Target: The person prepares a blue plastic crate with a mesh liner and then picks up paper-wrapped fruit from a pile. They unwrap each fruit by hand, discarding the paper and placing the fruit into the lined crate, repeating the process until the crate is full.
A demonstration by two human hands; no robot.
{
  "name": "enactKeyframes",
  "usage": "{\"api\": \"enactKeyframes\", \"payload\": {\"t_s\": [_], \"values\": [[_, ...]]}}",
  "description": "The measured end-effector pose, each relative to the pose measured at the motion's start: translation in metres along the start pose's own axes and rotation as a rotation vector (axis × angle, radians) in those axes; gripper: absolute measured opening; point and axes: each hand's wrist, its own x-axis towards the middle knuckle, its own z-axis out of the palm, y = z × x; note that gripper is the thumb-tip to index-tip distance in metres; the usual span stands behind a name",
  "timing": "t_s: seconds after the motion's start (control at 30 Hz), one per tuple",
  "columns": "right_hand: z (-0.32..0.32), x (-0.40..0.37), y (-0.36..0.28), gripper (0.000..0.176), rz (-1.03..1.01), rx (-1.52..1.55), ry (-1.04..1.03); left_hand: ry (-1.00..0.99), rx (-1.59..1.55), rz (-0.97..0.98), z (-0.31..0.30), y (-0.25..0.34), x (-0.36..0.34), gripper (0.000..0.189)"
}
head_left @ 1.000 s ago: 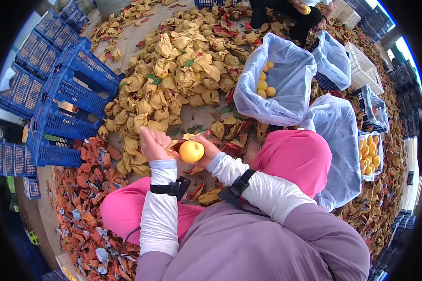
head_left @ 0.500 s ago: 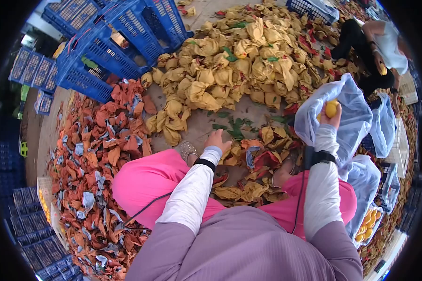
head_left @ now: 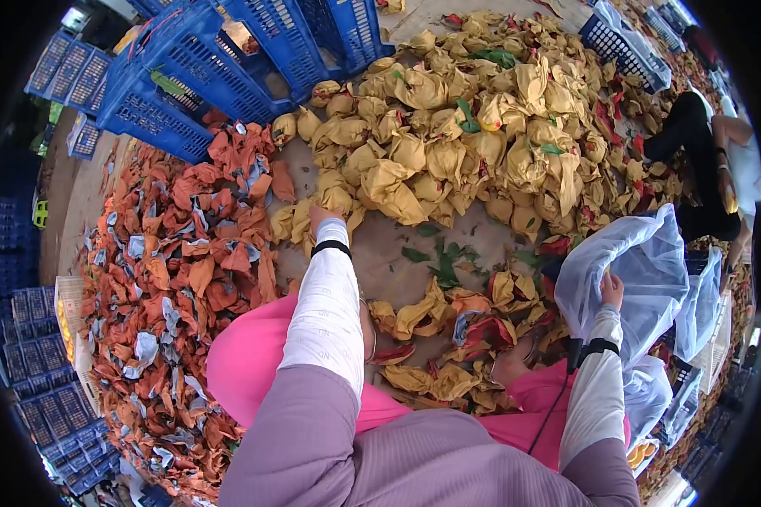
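My left hand (head_left: 321,218) reaches out to the near left edge of a pile of fruit wrapped in tan paper (head_left: 414,160). It touches the wrapped fruit there, but its fingers are mostly hidden, so its grip does not show. On the right, my right hand (head_left: 612,290) is at the mouth of a translucent plastic bag (head_left: 651,253), fingers partly extended and no fruit visible in them. Torn tan wrappers (head_left: 435,317) with red insides lie on the floor between my feet, close to some green leaves (head_left: 450,264).
A large heap of orange-brown and grey paper wrappers (head_left: 177,287) covers the left floor. Blue plastic crates (head_left: 203,76) stand behind it. At the right, a person (head_left: 736,160) holds a yellow fruit. A blue crate with a liner (head_left: 617,51) is at the back.
My left hand has moved forward and left onto the wrapped fruit. The yellow fruit that my right hand held over the bag is out of sight. The view has shifted somewhat.
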Motion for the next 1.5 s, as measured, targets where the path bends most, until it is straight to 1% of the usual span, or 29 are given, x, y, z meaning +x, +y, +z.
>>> {"api": "enactKeyframes", "payload": {"t_s": [0.1,0.17,0.23,0.27,0.3,0.33,0.37,0.4,0.47,0.5,0.53,0.57,0.6,0.67,0.73,0.8,0.83,0.87,0.93,0.97,1.0,1.07,1.1,1.17,1.27,1.33,1.4,1.47,1.5], "values": [[0.009,-0.041,-0.049,0.034,-0.174,0.240,0.368,-0.076,-0.017,0.166,0.004,-0.006,-0.005,0.057],[0.022,-0.072,-0.099,0.031,-0.334,0.285,0.616,-0.027,-0.205,0.095,0.022,-0.001,-0.003,0.054],[0.046,-0.094,-0.143,0.020,-0.530,0.438,0.450,-0.184,-0.813,-0.246,0.010,0.020,-0.026,0.035],[0.063,-0.129,-0.188,0.017,-0.589,0.413,0.406,-0.199,-0.816,-0.224,-0.004,0.033,-0.045,0.035],[0.073,-0.160,-0.222,0.014,-0.630,0.399,0.236,-0.375,-1.056,-0.320,-0.018,0.041,-0.066,0.027],[0.090,-0.186,-0.240,0.015,-0.838,0.225,0.210,-0.568,-1.282,-0.423,-0.028,0.046,-0.089,0.020],[0.091,-0.228,-0.277,0.015,-0.584,0.496,-0.152,-0.716,-1.407,-0.444,-0.037,0.049,-0.108,0.013],[0.106,-0.245,-0.277,0.021,-0.464,0.589,-0.365,-0.889,-1.481,-0.376,-0.050,0.049,-0.129,0.012],[0.123,-0.285,-0.281,0.060,-0.606,0.345,-0.507,-1.064,-1.516,-0.400,-0.090,0.062,-0.185,0.010],[0.132,-0.297,-0.273,0.074,-0.654,0.400,-0.624,-1.164,-1.515,-0.401,-0.101,0.065,-0.206,0.011],[0.128,-0.316,-0.277,0.079,-0.585,0.432,-0.672,-1.263,-1.509,-0.406,-0.112,0.065,-0.225,0.012],[0.136,-0.327,-0.271,0.078,-0.529,0.734,-0.775,-1.366,-1.452,-0.368,-0.128,0.067,-0.248,0.013],[0.127,-0.340,-0.275,0.076,-0.522,0.808,-0.816,-1.534,-1.421,-0.381,-0.130,0.064,-0.259,0.015],[0.117,-0.359,-0.274,0.070,-0.380,1.092,-0.781,-1.560,-1.432,-0.404,-0.138,0.054,-0.289,0.016],[0.104,-0.365,-0.276,0.058,-0.315,1.149,-0.742,-1.702,-1.416,-0.299,-0.118,0.035,-0.281,0.027],[0.100,-0.367,-0.277,0.051,-0.331,1.050,-0.636,-2.016,-1.293,0.012,-0.138,0.040,-0.291,0.031],[0.106,-0.365,-0.273,0.049,-0.365,0.972,-0.510,-1.350,-0.921,-0.071,-0.158,0.046,-0.307,0.045],[0.100,-0.370,-0.278,0.049,-0.370,0.977,-0.500,-1.355,-0.916,-0.060,-0.154,0.044,-0.312,0.045],[0.085,-0.384,-0.290,0.049,-0.278,1.061,-0.447,-0.698,-0.864,0.885,-0.143,0.037,-0.315,0.067],[0.092,-0.387,-0.286,0.049,-0.363,1.109,-0.450,-0.616,-0.772,1.144,-0.157,0.042,-0.324,0.088],[0.092,-0.392,-0.285,0.047,-0.453,1.011,-0.415,-0.473,-0.646,1.316,-0.167,0.045,-0.334,0.077],[0.090,-0.398,-0.287,0.043,-0.501,1.027,-0.374,-0.381,-0.705,1.346,-0.168,0.049,-0.343,0.058],[0.087,-0.400,-0.288,0.043,-0.499,1.027,-0.373,-0.383,-0.704,1.346,-0.169,0.051,-0.348,0.058],[0.080,-0.403,-0.289,0.039,-0.367,1.102,-0.454,-0.304,-0.755,1.358,-0.172,0.054,-0.353,0.036],[0.088,-0.395,-0.286,0.026,-0.263,1.168,-0.328,-0.441,-0.917,1.208,-0.161,0.056,-0.345,0.029],[0.085,-0.391,-0.281,0.031,0.228,1.431,-0.445,-0.518,-1.063,0.970,-0.161,0.060,-0.337,0.027],[0.080,-0.387,-0.283,0.032,0.287,1.419,-0.452,-0.463,-0.973,1.007,-0.159,0.062,-0.331,0.025],[0.085,-0.379,-0.272,0.034,0.338,1.558,-0.645,-0.501,-0.914,0.892,-0.143,0.067,-0.310,0.023],[0.090,-0.376,-0.272,0.032,0.402,1.589,-0.635,-0.575,-0.731,0.895,-0.141,0.068,-0.303,0.018]]}}
